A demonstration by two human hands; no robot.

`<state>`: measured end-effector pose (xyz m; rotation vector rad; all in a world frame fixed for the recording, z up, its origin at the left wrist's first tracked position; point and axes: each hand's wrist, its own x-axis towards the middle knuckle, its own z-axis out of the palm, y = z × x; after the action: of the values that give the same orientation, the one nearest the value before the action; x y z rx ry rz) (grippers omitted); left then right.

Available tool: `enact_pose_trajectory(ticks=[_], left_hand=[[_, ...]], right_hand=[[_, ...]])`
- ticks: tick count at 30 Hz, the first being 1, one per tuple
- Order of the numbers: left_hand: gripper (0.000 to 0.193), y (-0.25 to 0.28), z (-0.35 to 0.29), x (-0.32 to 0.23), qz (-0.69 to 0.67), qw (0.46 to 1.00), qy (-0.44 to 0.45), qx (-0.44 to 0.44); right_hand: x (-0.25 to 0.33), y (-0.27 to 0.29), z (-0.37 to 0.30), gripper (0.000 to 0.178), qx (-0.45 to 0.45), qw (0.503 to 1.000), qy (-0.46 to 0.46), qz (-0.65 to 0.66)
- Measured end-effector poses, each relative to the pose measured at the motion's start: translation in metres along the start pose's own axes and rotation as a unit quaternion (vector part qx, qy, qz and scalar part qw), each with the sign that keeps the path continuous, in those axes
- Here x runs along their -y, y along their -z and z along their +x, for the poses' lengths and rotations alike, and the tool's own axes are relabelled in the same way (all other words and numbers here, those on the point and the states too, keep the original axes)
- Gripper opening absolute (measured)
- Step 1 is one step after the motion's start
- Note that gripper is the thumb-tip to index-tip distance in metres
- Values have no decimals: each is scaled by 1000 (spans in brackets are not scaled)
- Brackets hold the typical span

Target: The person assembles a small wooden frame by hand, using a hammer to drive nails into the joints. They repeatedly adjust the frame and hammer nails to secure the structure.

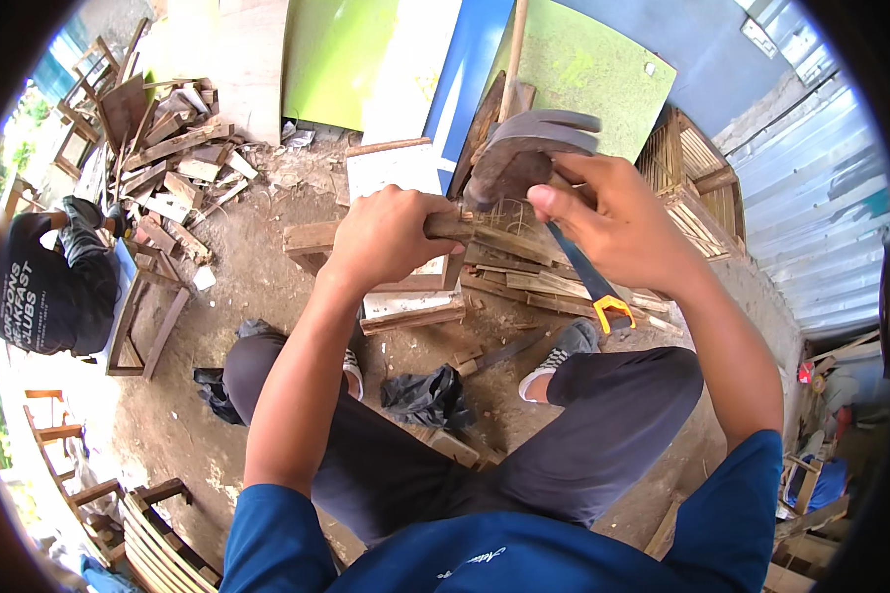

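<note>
My right hand (603,212) grips a claw hammer (514,166); its dark head is slightly blurred and its handle is mostly hidden by the fingers. The striking face sits right by the end of a short wooden piece (449,227). My left hand (391,232) is closed around that piece, over a small wooden frame with white panels (413,304). Whether the hammer touches the wood, I cannot tell. Below the right hand lies a handsaw (581,265) with a dark blade and an orange handle.
Wooden slats (534,282) lie beyond my knees, near a black plastic bag (425,397). At far left is a scrap wood pile (173,168), with a seated person in black (54,282) nearby. Panels (336,64) lean at the back; a slatted crate (692,188) stands right.
</note>
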<state>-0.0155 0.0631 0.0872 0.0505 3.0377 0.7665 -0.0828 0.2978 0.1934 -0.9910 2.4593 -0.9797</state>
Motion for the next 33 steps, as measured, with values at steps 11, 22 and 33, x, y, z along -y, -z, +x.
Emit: enact_pose_trajectory(ticks=[11,22,33], left_hand=[[35,5,10,2,-2,1000,5,18],[38,2,10,7,-29,999,-23,-7],[35,1,9,6,-21,999,-28,-11]], right_hand=[[-4,-5,24,36,17,1000,22,5],[-11,-8,24,32,14,999,14,46],[-10,-6,25,33,29,999,4,19]])
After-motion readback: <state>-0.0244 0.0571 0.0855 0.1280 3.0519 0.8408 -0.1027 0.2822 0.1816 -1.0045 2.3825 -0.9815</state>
